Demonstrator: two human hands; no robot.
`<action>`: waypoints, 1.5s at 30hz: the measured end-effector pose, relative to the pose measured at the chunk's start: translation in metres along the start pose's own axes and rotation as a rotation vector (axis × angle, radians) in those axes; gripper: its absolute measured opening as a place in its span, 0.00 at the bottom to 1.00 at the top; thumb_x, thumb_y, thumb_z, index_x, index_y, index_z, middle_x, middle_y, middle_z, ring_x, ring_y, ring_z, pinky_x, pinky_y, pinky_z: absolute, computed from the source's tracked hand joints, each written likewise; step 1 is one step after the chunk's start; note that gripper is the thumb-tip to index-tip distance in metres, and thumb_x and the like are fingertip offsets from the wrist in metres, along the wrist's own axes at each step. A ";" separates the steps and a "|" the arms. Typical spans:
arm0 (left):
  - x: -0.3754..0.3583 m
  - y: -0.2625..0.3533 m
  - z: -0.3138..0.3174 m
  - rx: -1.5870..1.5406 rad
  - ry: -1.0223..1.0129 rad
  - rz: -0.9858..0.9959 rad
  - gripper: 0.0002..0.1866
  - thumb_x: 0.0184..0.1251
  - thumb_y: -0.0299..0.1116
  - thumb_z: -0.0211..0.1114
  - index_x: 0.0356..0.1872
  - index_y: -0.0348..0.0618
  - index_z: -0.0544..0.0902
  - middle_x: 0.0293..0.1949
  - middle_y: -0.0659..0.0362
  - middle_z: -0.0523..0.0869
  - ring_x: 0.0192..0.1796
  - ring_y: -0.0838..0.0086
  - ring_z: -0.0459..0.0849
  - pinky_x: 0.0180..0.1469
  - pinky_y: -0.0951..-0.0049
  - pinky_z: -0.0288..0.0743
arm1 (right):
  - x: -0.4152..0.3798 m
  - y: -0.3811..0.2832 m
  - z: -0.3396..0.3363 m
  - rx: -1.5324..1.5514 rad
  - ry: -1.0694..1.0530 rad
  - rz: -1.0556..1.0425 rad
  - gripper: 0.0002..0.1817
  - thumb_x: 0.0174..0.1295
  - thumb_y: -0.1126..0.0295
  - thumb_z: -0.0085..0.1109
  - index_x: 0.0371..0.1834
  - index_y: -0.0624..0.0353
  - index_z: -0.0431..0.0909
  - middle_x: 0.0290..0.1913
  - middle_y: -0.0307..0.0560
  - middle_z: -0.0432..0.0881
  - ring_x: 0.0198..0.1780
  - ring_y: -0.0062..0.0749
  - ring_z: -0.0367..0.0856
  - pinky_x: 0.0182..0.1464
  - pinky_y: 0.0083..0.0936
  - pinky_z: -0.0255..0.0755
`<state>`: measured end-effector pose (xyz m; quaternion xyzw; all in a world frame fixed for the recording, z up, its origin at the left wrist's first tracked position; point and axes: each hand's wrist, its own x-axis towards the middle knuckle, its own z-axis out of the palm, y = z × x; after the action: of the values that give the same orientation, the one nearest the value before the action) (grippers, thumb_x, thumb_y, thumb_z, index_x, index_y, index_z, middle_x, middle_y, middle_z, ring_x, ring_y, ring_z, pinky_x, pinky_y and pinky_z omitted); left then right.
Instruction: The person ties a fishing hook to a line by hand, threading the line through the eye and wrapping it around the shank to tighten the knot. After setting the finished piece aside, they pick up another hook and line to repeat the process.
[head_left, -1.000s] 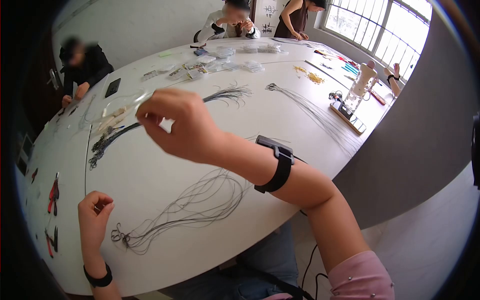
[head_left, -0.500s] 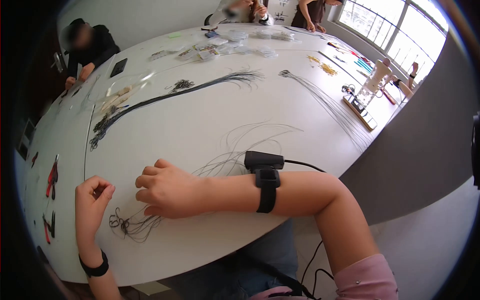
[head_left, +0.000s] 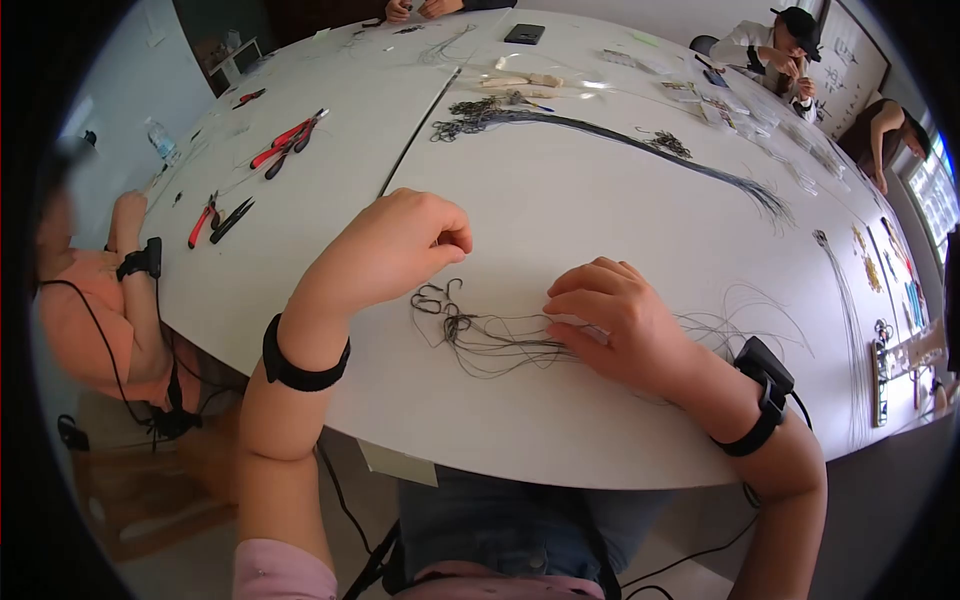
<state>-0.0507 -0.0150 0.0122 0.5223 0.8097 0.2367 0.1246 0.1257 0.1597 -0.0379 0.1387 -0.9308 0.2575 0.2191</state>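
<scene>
A loose bundle of thin dark lines (head_left: pixel 500 345) lies on the white table before me, with curved dark hooks (head_left: pixel 432 298) like fish hooks at its left end. Just above those hooks is my left hand (head_left: pixel 395 245), its fingers curled in against the thumb; whatever they may hold is hidden. My right hand (head_left: pixel 620 325) rests over the middle of the lines, palm down, fingers bent and apart, the thumb next to the strands. Past my right wrist the free ends of the lines spread in loops.
Further back lie a long dark bundle of hooked lines (head_left: pixel 600 128), a phone (head_left: pixel 525 34) and clear packets (head_left: pixel 745 110). Red-handled pliers (head_left: pixel 288 143), smaller pliers (head_left: pixel 204 222) and black tweezers (head_left: pixel 232 220) are at left. A co-worker in orange (head_left: pixel 100 320) sits left; others are across.
The view has swung left, bringing the co-worker in orange into sight. My left hand stays curled close to the hooks, and my right hand remains over the lines.
</scene>
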 end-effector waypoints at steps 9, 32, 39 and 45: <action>-0.002 0.001 0.006 -0.034 -0.238 0.219 0.05 0.49 0.21 0.64 0.30 0.32 0.80 0.27 0.52 0.83 0.29 0.67 0.81 0.33 0.72 0.74 | 0.008 -0.021 0.001 -0.021 -0.017 -0.024 0.09 0.48 0.68 0.68 0.31 0.58 0.82 0.34 0.41 0.78 0.37 0.33 0.74 0.40 0.28 0.66; 0.002 0.002 0.011 -0.044 -0.237 0.212 0.04 0.50 0.23 0.64 0.26 0.33 0.80 0.25 0.52 0.82 0.28 0.65 0.81 0.32 0.70 0.73 | 0.006 -0.014 0.008 0.000 0.126 0.207 0.04 0.45 0.75 0.61 0.19 0.58 0.76 0.23 0.40 0.75 0.29 0.34 0.72 0.35 0.30 0.61; 0.002 0.003 0.018 0.051 -0.302 0.242 0.03 0.51 0.24 0.64 0.25 0.35 0.80 0.25 0.53 0.81 0.28 0.65 0.82 0.32 0.69 0.74 | 0.005 -0.012 0.013 0.001 0.187 0.179 0.02 0.48 0.77 0.61 0.22 0.59 0.77 0.27 0.40 0.77 0.30 0.34 0.72 0.37 0.29 0.62; 0.003 0.000 0.018 -0.054 -0.222 0.281 0.03 0.52 0.23 0.64 0.25 0.34 0.79 0.24 0.53 0.81 0.28 0.67 0.82 0.31 0.72 0.74 | 0.005 -0.013 0.013 0.043 0.214 0.156 0.03 0.47 0.80 0.61 0.25 0.60 0.79 0.30 0.42 0.78 0.34 0.35 0.73 0.40 0.29 0.64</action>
<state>-0.0434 -0.0080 -0.0028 0.6495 0.7035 0.2145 0.1929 0.1212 0.1413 -0.0402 0.0422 -0.9044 0.3069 0.2933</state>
